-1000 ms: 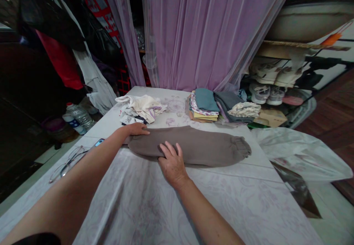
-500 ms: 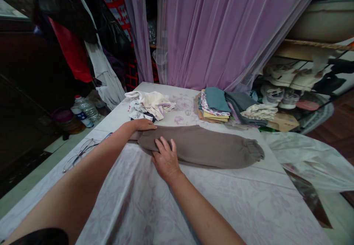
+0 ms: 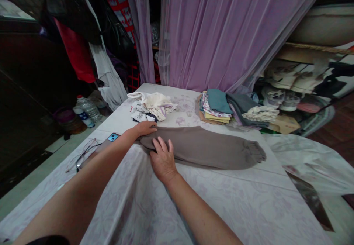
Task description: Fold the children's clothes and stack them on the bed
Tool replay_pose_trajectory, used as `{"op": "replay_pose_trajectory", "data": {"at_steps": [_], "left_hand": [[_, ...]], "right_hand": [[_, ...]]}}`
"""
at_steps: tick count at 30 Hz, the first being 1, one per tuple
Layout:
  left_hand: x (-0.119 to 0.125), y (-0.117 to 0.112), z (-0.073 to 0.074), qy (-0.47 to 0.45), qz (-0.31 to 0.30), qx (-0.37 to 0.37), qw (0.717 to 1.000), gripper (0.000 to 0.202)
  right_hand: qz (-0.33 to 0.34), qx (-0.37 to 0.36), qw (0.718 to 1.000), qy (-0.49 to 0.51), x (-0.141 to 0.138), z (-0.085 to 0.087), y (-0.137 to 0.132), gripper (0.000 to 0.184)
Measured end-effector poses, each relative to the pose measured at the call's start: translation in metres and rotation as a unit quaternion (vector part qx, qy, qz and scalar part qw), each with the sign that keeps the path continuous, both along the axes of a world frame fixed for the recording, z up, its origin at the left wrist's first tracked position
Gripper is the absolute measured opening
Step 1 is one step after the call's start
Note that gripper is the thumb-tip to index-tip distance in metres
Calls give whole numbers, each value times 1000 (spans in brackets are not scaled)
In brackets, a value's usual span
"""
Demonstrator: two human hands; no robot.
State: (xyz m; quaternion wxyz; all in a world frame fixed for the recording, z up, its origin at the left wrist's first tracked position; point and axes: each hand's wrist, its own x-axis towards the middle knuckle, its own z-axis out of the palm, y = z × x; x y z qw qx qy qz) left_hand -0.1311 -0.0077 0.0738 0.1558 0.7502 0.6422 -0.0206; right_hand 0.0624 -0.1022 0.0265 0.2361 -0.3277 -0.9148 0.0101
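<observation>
Head view:
1. The left hand lies flat on one end of the long gray-brown soft pants, not gripping.
2. The right hand presses on them, fingers apart, not clamped.
3. The pants lie across the white flowery sheet, nearer its far edge.
4. A small blue phone sits near the sheet's left edge.
</observation>
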Motion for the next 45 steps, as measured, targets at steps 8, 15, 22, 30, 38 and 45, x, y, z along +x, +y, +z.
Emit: {"op": "replay_pose_trajectory", "data": {"at_steps": [8,15,22,30,38,45], "left_hand": [[57,-35,4,37,-53,166,984,46],[88,-43,-25,53,-148,64,986,62],[104,-25,-12,54,-146,79,985,60],[238,23,0,-16,-252,62,966,51],[304,54,-18,-18,-198,27,980,59],[323,50,-23,8,-113,55,992,74]], "right_hand": [[-72,-4,997,2,101,14,2,20],[-172,24,985,-24,236,7,21,22],[-210,71,974,-36,311,3,41,19],[-245,75,966,-30,338,2,42,20],[-254,76,963,-38,342,9,57,15],[-206,103,973,-27,350,7,62,14]]}}
